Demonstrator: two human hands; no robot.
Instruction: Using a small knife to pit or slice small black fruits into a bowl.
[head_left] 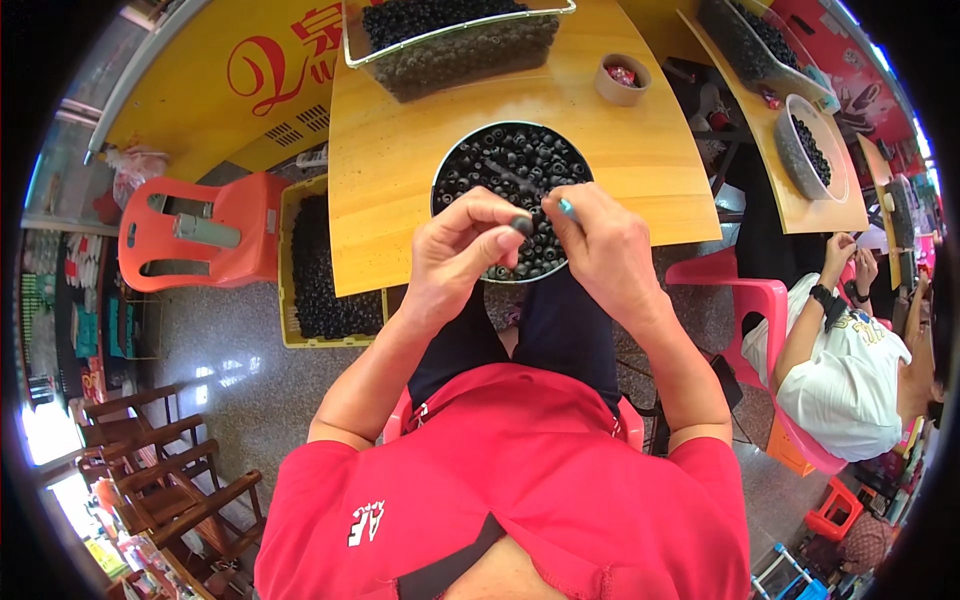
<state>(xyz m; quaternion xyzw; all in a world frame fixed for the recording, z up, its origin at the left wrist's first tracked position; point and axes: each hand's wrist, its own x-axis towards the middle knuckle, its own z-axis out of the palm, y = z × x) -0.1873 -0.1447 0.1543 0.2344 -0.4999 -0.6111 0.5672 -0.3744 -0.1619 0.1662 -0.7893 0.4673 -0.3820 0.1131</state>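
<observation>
Bright and red, a shirt (pixel 500 430) fills the bottom middle of the frame. Above it, near the middle, the left hand (pixel 455 250) pinches one small dark ball (pixel 521 226) between thumb and finger, so its grip is narrow. Just to the right, the right hand (pixel 605 240) has its fingers curled tight on a thin tool (pixel 567 208) with a blue part. The tool's long end looks blurry, so I can't tell its tip.

Both hands are over a round bowl (pixel 515 124) full of more dark balls. It is at the edge of a wooden table (pixel 380 180). A clear box (pixel 352 60) of dark balls is at the top, and a small brown cup (pixel 625 93) is at the upper right of the table. Left of the middle is a yellow crate (pixel 330 343).
</observation>
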